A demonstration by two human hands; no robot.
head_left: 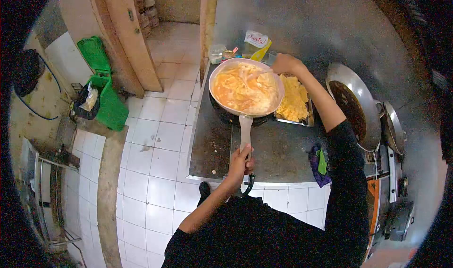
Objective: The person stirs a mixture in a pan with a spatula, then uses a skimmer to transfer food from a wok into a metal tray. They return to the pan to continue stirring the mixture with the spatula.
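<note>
gripping the pale handle at the counter's front edge, the left hand (240, 163) is wrapped tight around the pan (246, 86), which sits over the burner mid-counter, full of runny orange egg. the right hand (284, 63) is closed on a utensil (266, 71) at the pan's far rim. a tray of scrambled egg (296, 102) lies just beside the pan, and a purple cloth (317, 160) hangs at the front right edge.

This is a working kitchen, plain and well used. In the middle of the frame a frying pan (245, 88) of egg sits over a burner on a steel counter (278, 150), with a tray (307, 119) of cooked egg beside it. Big woks (354, 107) stand at the right, with a white tiled floor (160, 140) and a green bin (106, 93) at the left.
</note>
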